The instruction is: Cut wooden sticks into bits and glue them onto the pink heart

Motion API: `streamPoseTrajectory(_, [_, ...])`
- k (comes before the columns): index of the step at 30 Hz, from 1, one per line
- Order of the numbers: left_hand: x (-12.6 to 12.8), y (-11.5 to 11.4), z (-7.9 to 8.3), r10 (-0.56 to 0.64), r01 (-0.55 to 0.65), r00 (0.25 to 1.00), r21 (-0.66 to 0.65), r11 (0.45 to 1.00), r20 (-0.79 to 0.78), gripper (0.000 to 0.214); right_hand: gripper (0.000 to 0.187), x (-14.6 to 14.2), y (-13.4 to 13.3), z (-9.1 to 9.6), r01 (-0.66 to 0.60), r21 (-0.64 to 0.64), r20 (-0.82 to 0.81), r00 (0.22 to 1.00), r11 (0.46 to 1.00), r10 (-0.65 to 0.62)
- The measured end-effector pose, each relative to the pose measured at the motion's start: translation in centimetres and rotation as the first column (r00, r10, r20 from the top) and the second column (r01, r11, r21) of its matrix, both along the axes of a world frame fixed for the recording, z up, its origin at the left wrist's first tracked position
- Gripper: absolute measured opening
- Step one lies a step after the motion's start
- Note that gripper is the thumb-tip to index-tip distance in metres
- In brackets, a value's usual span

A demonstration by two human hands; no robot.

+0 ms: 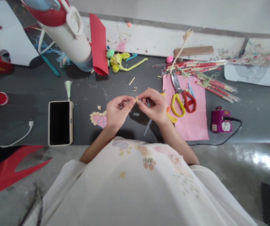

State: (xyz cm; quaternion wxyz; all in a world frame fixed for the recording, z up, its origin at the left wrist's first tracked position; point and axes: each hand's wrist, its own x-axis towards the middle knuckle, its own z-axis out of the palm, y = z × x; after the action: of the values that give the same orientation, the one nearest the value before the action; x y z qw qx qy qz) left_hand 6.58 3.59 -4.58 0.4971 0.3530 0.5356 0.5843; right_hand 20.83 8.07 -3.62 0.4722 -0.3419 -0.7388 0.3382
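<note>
My left hand (118, 111) and my right hand (155, 105) meet above the dark table, fingertips pinched together on a tiny pale beige piece (137, 99). Its exact kind is too small to make out. Beside my left hand lies a pink heart (101, 120) edged with small beige pieces, partly covered by that hand. One loose flower-shaped beige cluster (99, 107) sits just above the heart. Beyond my fingertips are several tiny beige bits (135, 89) and a short thin stick (132, 81).
Right of my hands, scissors (180, 94) with yellow and red handles lie on pink paper (196, 119), near a yellow cutter (172, 118). A phone (60, 123) lies to the left. A tall bottle (71, 40) and a red paper packet (99, 45) stand behind. A purple box (221, 121) is far right.
</note>
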Motion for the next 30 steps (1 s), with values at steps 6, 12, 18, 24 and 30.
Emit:
streamPoseTrajectory(6, [-0.1,0.0,0.0,-0.043,0.044,0.998,-0.025,0.999,0.043,0.027,0.01,0.5,0.2,0.3,-0.017,0.081,0.048,0.999,0.997,0.013])
streamPoseTrajectory(12, [-0.2,-0.1,-0.1,-0.082,0.082,0.993,0.004,0.997,0.082,0.023,0.018,1.1,-0.1,0.7,-0.057,0.179,0.146,0.989,0.982,0.031])
streamPoseTrajectory(18, [-0.2,-0.1,-0.4,-0.07,0.068,0.998,0.108,0.992,0.009,0.019,0.021,1.3,-0.4,1.0,-0.066,0.245,0.183,0.983,0.967,0.021])
streamPoseTrajectory(24, [-0.2,-0.4,0.6,-0.005,0.049,0.986,0.257,0.965,-0.168,0.015,0.025,1.1,-0.6,1.5,-0.027,0.289,0.143,0.99,0.957,-0.015])
streamPoseTrajectory(30, [-0.1,-0.6,1.1,0.02,0.052,0.975,0.313,0.948,-0.22,0.013,0.023,1.2,-0.5,1.7,-0.041,0.289,0.141,0.99,0.956,0.0])
